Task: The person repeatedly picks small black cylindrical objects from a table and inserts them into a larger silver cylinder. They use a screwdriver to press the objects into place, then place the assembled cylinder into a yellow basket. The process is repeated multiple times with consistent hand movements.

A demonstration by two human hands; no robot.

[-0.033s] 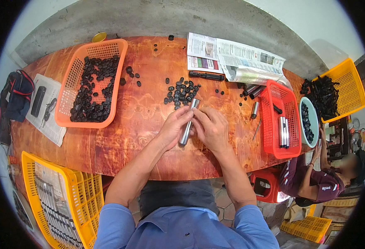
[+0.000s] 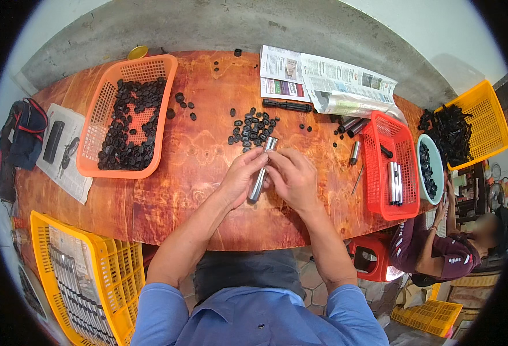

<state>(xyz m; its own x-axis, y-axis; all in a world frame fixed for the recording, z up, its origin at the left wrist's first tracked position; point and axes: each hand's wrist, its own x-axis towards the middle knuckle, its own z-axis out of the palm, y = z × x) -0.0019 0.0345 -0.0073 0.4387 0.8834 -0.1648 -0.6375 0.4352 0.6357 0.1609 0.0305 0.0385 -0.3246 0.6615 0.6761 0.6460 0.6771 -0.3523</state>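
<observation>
A shiny metal tube is held over the table in front of me, slanting from upper right to lower left. My left hand is closed round its left side, with the thumb near the upper end. My right hand grips the same tube from the right, thumb and fingers pinched close to the top; whether a small part sits between them is hidden. Just beyond the tube's far end lies a loose cluster of small black oval caps. A few more black caps are scattered farther left.
An orange basket of black caps stands left; a red basket holding metal tubes stands right, beside a pale bowl and a yellow basket of black parts. Newspapers lie at the back. A co-worker sits at right.
</observation>
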